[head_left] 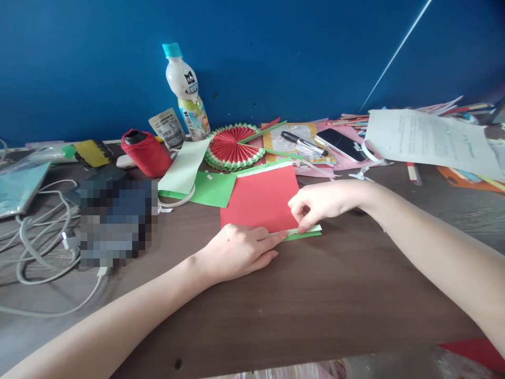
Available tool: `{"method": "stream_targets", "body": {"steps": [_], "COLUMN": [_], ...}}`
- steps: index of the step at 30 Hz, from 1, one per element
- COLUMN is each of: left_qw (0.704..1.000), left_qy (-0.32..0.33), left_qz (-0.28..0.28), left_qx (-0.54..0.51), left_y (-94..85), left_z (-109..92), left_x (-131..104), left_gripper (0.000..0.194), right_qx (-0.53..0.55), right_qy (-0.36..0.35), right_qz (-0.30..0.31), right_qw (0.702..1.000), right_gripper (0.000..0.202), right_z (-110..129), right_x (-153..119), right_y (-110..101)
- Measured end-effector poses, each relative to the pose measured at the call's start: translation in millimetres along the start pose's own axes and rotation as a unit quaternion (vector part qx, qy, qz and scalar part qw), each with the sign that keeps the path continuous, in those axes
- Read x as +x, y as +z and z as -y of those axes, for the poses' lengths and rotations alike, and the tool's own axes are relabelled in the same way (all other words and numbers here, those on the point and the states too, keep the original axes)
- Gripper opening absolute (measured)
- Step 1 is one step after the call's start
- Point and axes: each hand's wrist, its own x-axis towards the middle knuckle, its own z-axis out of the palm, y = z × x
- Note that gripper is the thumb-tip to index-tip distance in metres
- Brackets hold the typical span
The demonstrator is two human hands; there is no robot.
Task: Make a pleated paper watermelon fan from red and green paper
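at the left of the surface, white cables lie in loose loops, beside a dark thing blurred past telling. behind it sits a red pouch, and next to that a packet leans near the blue wall. a pale green paper slants across a brighter green paper; behind them a white bottle with a teal cap stands upright.

the person's left hand rests palm down over the near left part of the red sheet, its fingers extended and gripping nothing, the index along a white strip at the near edge. the sheet lies flat on the surface in front of a round pleated fan, red with a green and white rim. the right hand is at the sheet's near right corner, fingers curled, tips at the strip; whether they pinch it is unclear.

beyond, a marker lies left of a phone, and a printed page is farther right.
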Motion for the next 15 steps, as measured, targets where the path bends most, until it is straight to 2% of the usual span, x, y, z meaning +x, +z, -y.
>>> {"method": "stream_targets", "body": {"steps": [5,11,15], "left_qw": [1.0,0.998,0.998], "left_qy": [-0.002,-0.024,-0.03], "left_qz": [0.006,0.05,0.059], "left_qx": [0.002,0.006,0.008], "left_y": [-0.5,-5.2,-5.4], "left_z": [-0.2,-3.6,-5.3], "left_x": [0.3,4.2,5.2], "left_gripper": [0.04,0.043,0.044], "right_qx": [-0.002,-0.005,-0.004], "right_qy": [-0.001,0.001,0.008], "right_qz": [0.002,0.001,0.003], "right_qw": [1.0,1.0,1.0], "right_gripper": [0.032,0.032,0.032], "right_z": [0.0,-0.8,-2.5], "right_x": [0.3,1.7,2.1], "right_y": [-0.3,0.0,1.0]}}
